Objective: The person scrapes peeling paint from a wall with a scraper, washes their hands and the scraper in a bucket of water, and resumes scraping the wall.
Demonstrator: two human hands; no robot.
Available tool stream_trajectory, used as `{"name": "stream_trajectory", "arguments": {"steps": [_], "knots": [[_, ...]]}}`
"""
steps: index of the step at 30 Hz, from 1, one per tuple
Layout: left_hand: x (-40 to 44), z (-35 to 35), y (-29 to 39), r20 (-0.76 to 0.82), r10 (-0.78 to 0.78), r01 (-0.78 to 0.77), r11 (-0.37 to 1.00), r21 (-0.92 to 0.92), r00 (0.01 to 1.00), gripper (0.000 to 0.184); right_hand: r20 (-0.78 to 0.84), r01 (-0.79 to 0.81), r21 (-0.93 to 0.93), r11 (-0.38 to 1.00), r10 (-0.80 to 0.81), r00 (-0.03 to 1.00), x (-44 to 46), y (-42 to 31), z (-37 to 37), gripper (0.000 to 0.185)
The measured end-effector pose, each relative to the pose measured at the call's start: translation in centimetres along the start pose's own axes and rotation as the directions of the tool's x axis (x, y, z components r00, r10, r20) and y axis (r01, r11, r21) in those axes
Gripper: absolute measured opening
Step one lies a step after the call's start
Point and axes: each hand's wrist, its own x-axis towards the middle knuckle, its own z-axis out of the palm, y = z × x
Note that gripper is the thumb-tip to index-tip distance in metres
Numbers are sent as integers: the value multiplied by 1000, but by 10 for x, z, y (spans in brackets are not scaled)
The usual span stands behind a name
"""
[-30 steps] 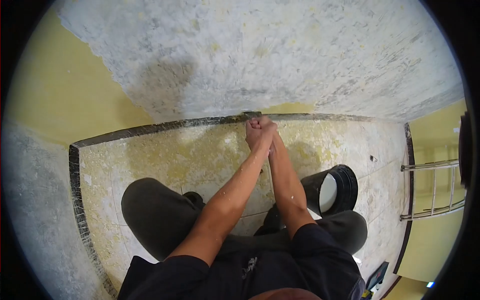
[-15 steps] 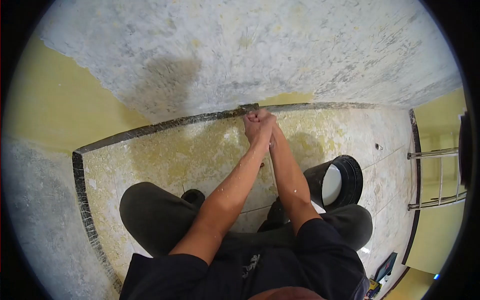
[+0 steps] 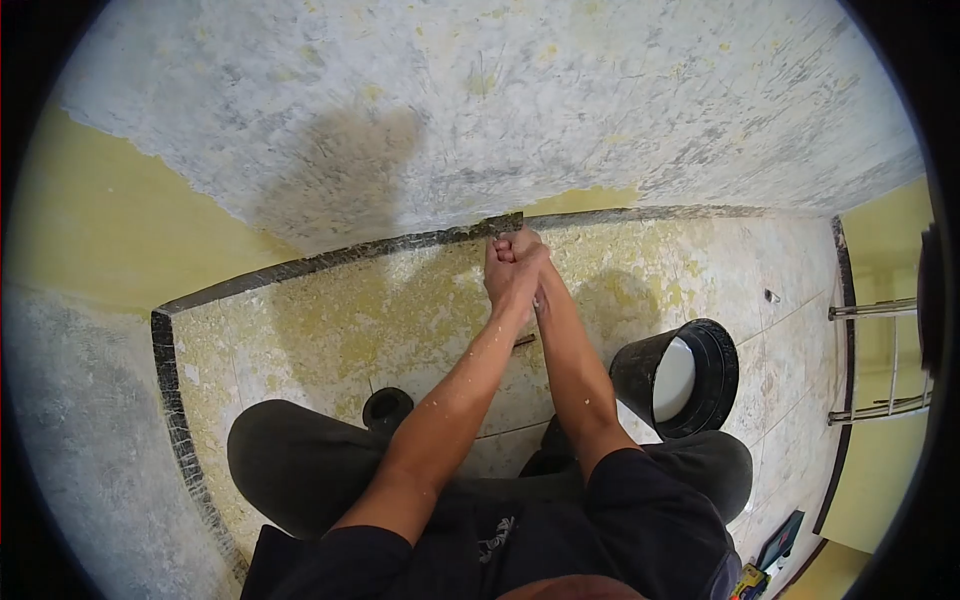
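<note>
Left hand (image 3: pixel 508 280) and right hand (image 3: pixel 526 243) press together, fingers curled tight, anything inside hidden; baseboard (image 3: pixel 440 236), dark, pale-flecked, just beyond at twelve o'clock; black bucket (image 3: pixel 716 378) at four.

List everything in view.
Walls: three, grey and yellow, ahead, left, right
Skirting: three runs, dark, along walls
Floor: one, whitish and yellow, below
Bucket: one, black, pale contents, right
Metal frame: one, silvery, far right
Unclear shape: one, dark, right edge
Thin piece: one, dark, central floor
Scrap: one, pale, right floor
Flat item: one, dark, lower right
Unclear item: one, yellow, lower right
Round item: one, black, left floor
Shirt: one, dark, bottom
Trousers: one, grey, bottom
Arms: two, pale specks, centre
Left hand: one, bare, centre
Right hand: one, bare, against left
</note>
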Motion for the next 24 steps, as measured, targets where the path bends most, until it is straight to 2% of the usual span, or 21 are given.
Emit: {"name": "stream_trajectory", "arguments": {"steps": [1, 2, 4, 5, 9, 10, 12, 15, 18, 19, 20, 21, 22, 24], "knots": [[1, -1, 4, 18, -12, 12, 1000, 5, 1000, 42, 4, 29, -120, 992, -28, 1000, 1, -3, 2, 25], [3, -2, 10, 39, -21, 21, 1000, 13, 999, 42, 3, 28, -113, 993, -27, 1000, 6, -3, 2, 25], [-3, -3, 23, 60, -67, 65, 997, 31, 996, 42, 108, 216, -395, 893, -188, 976, -6, -7, 8, 36], [-6, -3, 28, 77, -103, 100, 994, 41, 992, 43, -18, 66, -135, 989, -69, 997, -15, -8, 10, 33], [8, -4, 21, 38, -54, 49, 991, 122, 998, 43, -30, 88, -104, 991, -91, 995, 5, -3, 9, 34], [8, -6, 19, 52, -80, 73, 991, 115, 995, 43, -30, 92, -138, 986, -97, 995, 9, 2, 6, 28], [1, -13, 6, 70, -117, 109, 988, 109, 991, 42, -42, 88, -172, 981, -97, 994, 22, 24, -11, 29], [8, -19, -9, 55, -72, 68, 995, 66, 996, 41, -3, 320, -549, 773, -384, 923, 77, 56, -20, 22], [8, -29, 0, 99, -141, 136, 989, 56, 985, 41, 137, 436, -804, 405, -588, 797, 130, 94, -29, 22], [6, -34, 6, 134, -152, 147, 988, 49, 979, 43, 136, 444, -797, 409, -595, 792, 115, 83, -18, 22], [6, -39, 13, 169, -168, 162, 986, 46, 971, 46, 117, 425, -783, 454, -564, 818, 95, 78, -10, 30], [8, -51, 17, 195, -252, 237, 967, 97, 948, 55, 95, 396, -768, 504, -522, 848, 67, 72, 1, 47], [15, -62, 21, 195, -255, 238, 965, 108, 947, 55, 88, 394, -762, 513, -521, 849, 45, 61, 17, 47], [27, -84, 23, 299, -372, 401, 915, -41, 879, 48, -202, 324, -477, 817, -461, 864, 2, 48, 56, 58]]}}
